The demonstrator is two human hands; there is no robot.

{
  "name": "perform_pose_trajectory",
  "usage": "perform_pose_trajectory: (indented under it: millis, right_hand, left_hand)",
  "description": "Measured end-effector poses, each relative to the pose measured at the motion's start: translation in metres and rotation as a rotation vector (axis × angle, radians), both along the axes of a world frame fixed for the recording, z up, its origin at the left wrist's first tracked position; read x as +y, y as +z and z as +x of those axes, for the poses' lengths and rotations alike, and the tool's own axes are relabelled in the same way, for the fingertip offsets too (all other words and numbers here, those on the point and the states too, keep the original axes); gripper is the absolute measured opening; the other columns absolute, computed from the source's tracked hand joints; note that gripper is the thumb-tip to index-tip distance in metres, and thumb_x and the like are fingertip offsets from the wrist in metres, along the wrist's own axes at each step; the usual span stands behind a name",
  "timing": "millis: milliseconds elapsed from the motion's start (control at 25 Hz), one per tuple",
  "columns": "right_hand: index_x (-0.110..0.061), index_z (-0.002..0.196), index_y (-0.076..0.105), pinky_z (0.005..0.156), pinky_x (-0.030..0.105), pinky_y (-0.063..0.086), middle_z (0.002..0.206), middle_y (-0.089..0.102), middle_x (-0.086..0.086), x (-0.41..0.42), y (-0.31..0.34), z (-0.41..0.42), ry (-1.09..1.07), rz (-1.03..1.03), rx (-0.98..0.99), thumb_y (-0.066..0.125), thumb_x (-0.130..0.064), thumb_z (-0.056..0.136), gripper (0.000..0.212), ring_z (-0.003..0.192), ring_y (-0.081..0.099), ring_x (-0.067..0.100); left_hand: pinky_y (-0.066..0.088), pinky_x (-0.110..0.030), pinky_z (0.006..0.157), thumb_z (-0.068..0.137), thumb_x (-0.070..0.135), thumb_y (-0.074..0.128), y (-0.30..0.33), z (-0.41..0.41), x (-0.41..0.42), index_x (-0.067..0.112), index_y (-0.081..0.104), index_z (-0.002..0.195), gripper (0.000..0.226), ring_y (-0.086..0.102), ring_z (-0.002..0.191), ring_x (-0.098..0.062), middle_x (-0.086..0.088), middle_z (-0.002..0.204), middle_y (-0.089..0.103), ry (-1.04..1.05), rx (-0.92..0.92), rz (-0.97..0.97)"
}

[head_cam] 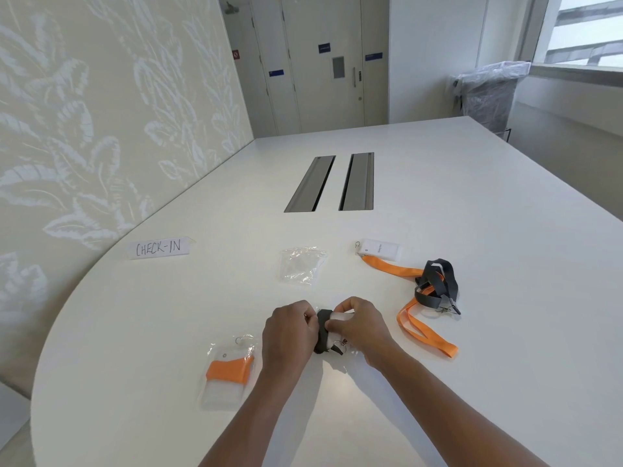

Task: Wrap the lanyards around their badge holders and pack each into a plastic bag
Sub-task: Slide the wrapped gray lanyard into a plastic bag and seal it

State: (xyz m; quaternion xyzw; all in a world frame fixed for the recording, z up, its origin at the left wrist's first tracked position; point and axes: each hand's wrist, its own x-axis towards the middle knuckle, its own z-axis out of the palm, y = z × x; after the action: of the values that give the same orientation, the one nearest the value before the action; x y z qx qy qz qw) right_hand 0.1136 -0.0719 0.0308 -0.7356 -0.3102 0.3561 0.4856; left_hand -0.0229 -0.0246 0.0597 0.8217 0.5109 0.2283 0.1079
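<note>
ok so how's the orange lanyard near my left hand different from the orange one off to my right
The left orange lanyard is wound tight around its badge holder and sealed in a plastic bag; the right orange lanyard lies loose and unbagged, trailing from its badge holder and tangled with a black lanyard. Both are flat orange ribbon.

black-wrapped badge holder (328, 326), bagged orange one (229, 370)

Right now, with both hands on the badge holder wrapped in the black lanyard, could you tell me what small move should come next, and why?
Probably slide the bundle into the empty plastic bag lying just beyond. The black strap looks fully wound, held by the left hand and right hand, and the orange bundle is already bagged.
</note>
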Motion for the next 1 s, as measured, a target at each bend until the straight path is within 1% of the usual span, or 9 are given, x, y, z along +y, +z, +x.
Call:
perform_pose_trajectory:
  millis: [160,400,480,560,680,760,880,920,1000]
  right_hand:
    - [-0.016,0.087,0.065,0.046,0.024,0.046,0.087,0.069,0.006,0.003,0.000,0.002,-0.011,-0.007,0.008,0.082,-0.020,0.069,0.025,0.065,0.062,0.017]
    - [-0.013,0.088,0.066,0.055,0.031,0.054,0.083,0.070,0.008,0.007,-0.002,-0.002,-0.067,0.021,0.107,0.082,-0.017,0.068,0.026,0.066,0.066,0.021]
    - [-0.013,0.087,0.066,0.055,0.031,0.054,0.083,0.070,0.009,0.007,-0.003,-0.001,-0.096,0.028,0.144,0.082,-0.016,0.069,0.025,0.067,0.067,0.022]
    - [-0.012,0.087,0.066,0.056,0.032,0.054,0.083,0.071,0.010,0.008,-0.003,0.000,-0.122,0.034,0.190,0.083,-0.015,0.069,0.025,0.067,0.067,0.024]
    - [-0.009,0.088,0.065,0.051,0.028,0.048,0.076,0.068,0.009,0.007,-0.003,-0.001,-0.137,0.045,0.252,0.084,-0.013,0.069,0.027,0.060,0.062,0.022]
    - [-0.009,0.089,0.065,0.052,0.028,0.050,0.075,0.067,0.009,0.007,-0.002,-0.001,-0.141,0.062,0.286,0.085,-0.014,0.069,0.028,0.061,0.062,0.022]
    - [-0.012,0.089,0.066,0.056,0.032,0.055,0.077,0.068,0.009,0.005,0.001,0.001,-0.121,0.082,0.276,0.087,-0.016,0.071,0.028,0.061,0.064,0.022]
    - [-0.013,0.089,0.066,0.057,0.032,0.056,0.077,0.068,0.009,0.005,0.002,0.002,-0.109,0.087,0.267,0.087,-0.015,0.071,0.027,0.061,0.065,0.021]
    - [-0.014,0.088,0.067,0.057,0.034,0.058,0.080,0.069,0.008,0.004,0.006,0.004,-0.079,0.100,0.258,0.086,-0.014,0.071,0.025,0.061,0.066,0.021]
  left_hand:
    - [0.051,-0.036,0.063,0.092,0.026,0.061,0.000,0.000,-0.001,0.017,0.067,0.080,0.015,0.060,0.072,-0.026,0.001,0.075,0.069,-0.053,-0.002,0.001]
    - [0.053,-0.034,0.065,0.087,0.025,0.066,0.007,-0.005,0.001,0.021,0.072,0.083,0.008,0.065,0.073,-0.021,0.004,0.076,0.073,-0.086,0.005,-0.045]
    - [0.053,-0.028,0.064,0.085,0.025,0.071,0.009,-0.009,0.003,0.022,0.075,0.081,0.006,0.068,0.070,-0.015,0.007,0.073,0.074,-0.096,-0.044,-0.122]
    - [0.053,-0.025,0.060,0.084,0.022,0.075,0.009,-0.010,0.004,0.022,0.076,0.079,0.005,0.070,0.063,-0.011,0.007,0.065,0.074,-0.123,-0.162,-0.260]
    - [0.061,-0.036,0.063,0.086,0.020,0.075,0.009,-0.009,0.002,0.023,0.075,0.076,0.011,0.072,0.061,-0.020,0.002,0.058,0.072,-0.171,-0.306,-0.425]
    - [0.062,-0.039,0.064,0.089,0.023,0.071,0.010,-0.009,0.003,0.023,0.075,0.074,0.016,0.072,0.060,-0.021,0.001,0.058,0.072,-0.173,-0.320,-0.415]
    - [0.061,-0.037,0.062,0.093,0.023,0.066,0.013,-0.011,0.009,0.026,0.073,0.075,0.019,0.071,0.057,-0.012,0.006,0.064,0.072,-0.241,-0.285,-0.385]
    - [0.058,-0.034,0.062,0.092,0.023,0.066,0.015,-0.012,0.012,0.028,0.073,0.078,0.016,0.070,0.059,-0.011,0.009,0.067,0.072,-0.266,-0.222,-0.302]
    - [0.053,-0.032,0.066,0.092,0.024,0.067,0.019,-0.013,0.017,0.031,0.073,0.087,0.010,0.065,0.070,-0.011,0.012,0.077,0.071,-0.278,-0.115,-0.028]
